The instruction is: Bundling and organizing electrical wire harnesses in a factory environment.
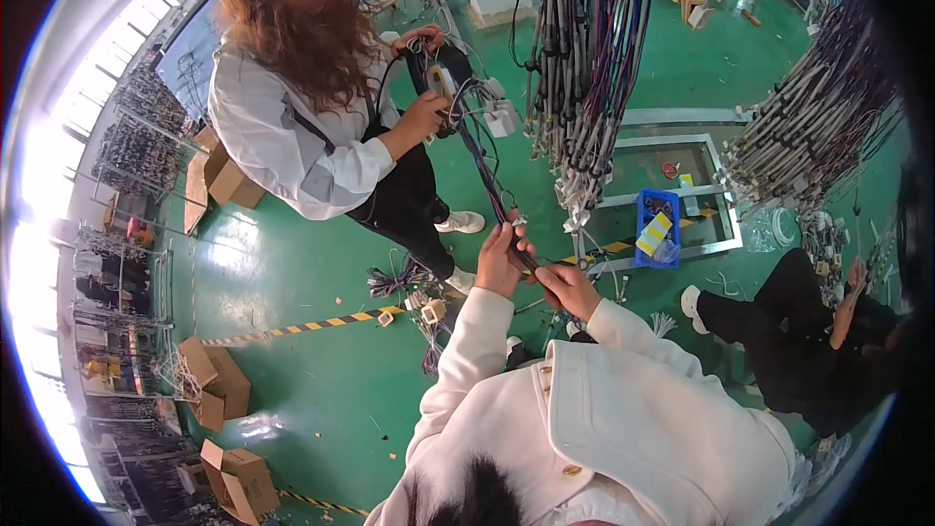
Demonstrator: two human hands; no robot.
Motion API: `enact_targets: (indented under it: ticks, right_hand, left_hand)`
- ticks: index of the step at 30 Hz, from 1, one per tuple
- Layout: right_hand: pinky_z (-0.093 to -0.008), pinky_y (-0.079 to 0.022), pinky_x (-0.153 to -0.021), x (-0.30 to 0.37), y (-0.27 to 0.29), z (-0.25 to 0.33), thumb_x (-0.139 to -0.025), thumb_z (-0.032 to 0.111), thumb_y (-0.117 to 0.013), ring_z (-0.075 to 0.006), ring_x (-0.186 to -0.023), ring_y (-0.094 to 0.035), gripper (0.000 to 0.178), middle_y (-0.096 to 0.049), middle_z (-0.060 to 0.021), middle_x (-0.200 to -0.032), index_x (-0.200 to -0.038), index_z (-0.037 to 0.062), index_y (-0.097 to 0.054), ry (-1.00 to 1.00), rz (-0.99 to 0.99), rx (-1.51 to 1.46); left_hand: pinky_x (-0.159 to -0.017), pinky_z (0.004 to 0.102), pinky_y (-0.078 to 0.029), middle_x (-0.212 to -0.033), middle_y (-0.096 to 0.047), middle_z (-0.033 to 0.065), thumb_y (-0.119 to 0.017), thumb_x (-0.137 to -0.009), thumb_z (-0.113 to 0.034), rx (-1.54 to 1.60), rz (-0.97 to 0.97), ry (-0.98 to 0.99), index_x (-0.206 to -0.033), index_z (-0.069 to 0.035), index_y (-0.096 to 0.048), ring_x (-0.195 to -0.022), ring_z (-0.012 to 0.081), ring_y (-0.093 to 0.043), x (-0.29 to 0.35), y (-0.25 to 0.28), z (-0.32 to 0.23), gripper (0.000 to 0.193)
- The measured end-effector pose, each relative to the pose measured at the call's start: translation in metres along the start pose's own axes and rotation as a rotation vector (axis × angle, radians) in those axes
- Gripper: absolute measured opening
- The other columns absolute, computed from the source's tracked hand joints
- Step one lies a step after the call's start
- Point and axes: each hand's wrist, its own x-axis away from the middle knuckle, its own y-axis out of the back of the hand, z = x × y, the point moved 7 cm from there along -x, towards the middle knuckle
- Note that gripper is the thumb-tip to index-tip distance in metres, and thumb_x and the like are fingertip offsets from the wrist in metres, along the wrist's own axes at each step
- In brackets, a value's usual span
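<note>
A dark wiring harness (484, 170) runs between me and a co-worker in a white shirt (282, 151). My left hand (500, 261) has its fingers closed around the bundle, with a small pale connector beside the fingertips. Lower down and to the right, my right hand (568, 290) grips the same bundle close to its near end. At the far end, a co-worker's hand (419, 125) holds the harness near a cluster of white connectors (499, 117). The strands inside my fingers are hidden.
Thick harness bundles hang ahead (584, 58) and at right (808, 127). A blue bin (657, 229) stands by a metal frame (729, 219). Another person (799, 341) is low at the right. Cables (429, 312) lie on the green floor; cardboard boxes (229, 385) stand left.
</note>
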Motion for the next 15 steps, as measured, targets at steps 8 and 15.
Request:
enact_targets:
  ticks: [8,15]
  right_hand:
    - [-0.0222,-0.033,-0.042,0.001,0.0,0.001,-0.09,0.038,-0.044,-0.0074,-0.043,-0.043,0.038,-0.047,0.0,-0.051,-0.089,0.0041,-0.062,-0.024,0.024,-0.026]
    - [-0.022,-0.041,-0.049,-0.002,-0.008,-0.009,-0.089,0.037,-0.047,-0.0082,-0.051,-0.05,0.035,-0.054,-0.0004,-0.058,-0.082,0.0045,-0.058,-0.018,0.161,-0.136]
  left_hand:
    - [-0.062,0.0266,-0.043,-0.081,-0.047,0.0014,-0.039,-0.093,-0.016,0.009,-0.014,-0.005,-0.119,-0.005,-0.043,-0.063,0.0107,-0.043,0.002,-0.006,-0.002,0.028]
    - [-0.055,0.0213,-0.035,-0.077,-0.045,-0.0004,-0.039,-0.093,-0.016,0.071,0.028,-0.044,-0.119,-0.006,-0.044,-0.059,0.0077,-0.037,0.002,-0.005,-0.014,0.028]
